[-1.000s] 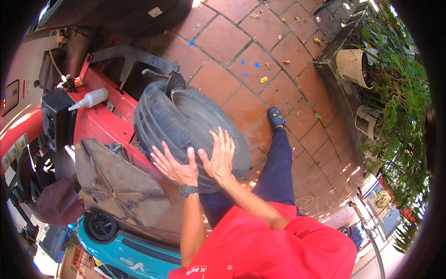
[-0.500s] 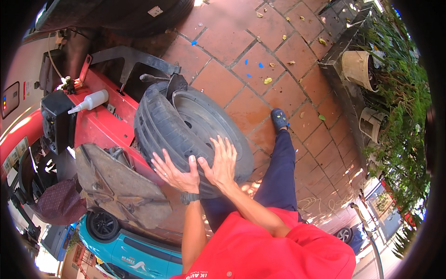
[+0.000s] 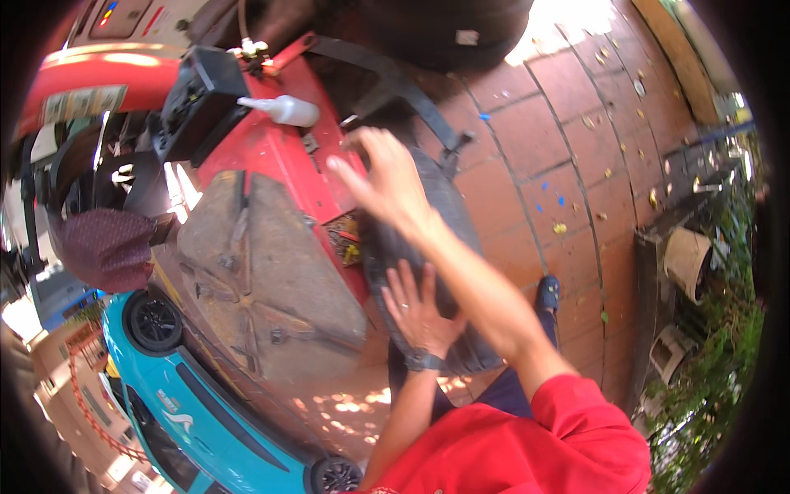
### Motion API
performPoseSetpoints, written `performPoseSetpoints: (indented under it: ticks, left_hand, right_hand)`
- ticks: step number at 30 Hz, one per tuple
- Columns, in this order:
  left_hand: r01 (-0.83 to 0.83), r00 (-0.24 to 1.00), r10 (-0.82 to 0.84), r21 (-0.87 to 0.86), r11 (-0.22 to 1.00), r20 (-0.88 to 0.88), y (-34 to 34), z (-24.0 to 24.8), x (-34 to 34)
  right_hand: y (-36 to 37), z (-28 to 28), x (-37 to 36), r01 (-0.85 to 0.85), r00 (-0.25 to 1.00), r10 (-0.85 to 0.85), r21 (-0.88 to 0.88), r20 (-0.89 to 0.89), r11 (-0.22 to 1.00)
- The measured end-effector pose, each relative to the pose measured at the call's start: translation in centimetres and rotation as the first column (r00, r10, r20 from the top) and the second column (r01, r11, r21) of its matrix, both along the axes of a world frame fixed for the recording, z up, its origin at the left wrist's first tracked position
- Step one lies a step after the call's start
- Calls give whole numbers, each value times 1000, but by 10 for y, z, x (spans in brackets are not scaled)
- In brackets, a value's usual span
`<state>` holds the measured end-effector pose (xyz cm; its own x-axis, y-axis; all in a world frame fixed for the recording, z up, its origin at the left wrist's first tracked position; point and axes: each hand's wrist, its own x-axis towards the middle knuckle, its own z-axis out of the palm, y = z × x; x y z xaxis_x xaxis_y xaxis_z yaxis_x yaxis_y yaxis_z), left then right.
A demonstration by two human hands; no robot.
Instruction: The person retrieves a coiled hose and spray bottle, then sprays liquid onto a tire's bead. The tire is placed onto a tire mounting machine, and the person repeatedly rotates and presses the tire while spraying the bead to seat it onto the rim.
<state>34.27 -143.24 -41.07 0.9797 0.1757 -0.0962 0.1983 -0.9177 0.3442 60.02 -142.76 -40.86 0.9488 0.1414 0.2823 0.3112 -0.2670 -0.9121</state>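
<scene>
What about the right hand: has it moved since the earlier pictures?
Yes, the right hand has moved closer to the white bottle lying on the red machine.

The right hand point(image 3: 391, 181), flat on the tyre point(image 3: 391, 247) earlier, is now raised and blurred, stretched past the left hand point(image 3: 428, 325) to the red machine's point(image 3: 271, 156) edge; the two hands, nearly touching before, stand apart; the view swings left, bringing the teal car's point(image 3: 222, 420) second wheel point(image 3: 336, 475) into sight.
</scene>
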Motion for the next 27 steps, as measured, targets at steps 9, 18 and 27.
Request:
performPoseSetpoints:
  ticks: [9, 18, 27]
  left_hand:
    - [20, 990, -24, 26, 999, 139, 16, -52, -26]
    - [-84, 996, 92, -297, 951, 12, 8, -19, -17]
    - [-66, 990, 78, -102, 993, 117, 5, 8, 1]
  right_hand:
    - [260, -72, 183, -226, 967, 151, -421, -204, 878]
    - [215, -44, 141, 29, 997, -12, -207, 83, 978]
    - [-107, 192, 19, -190, 960, 77, 421, 270, 887]
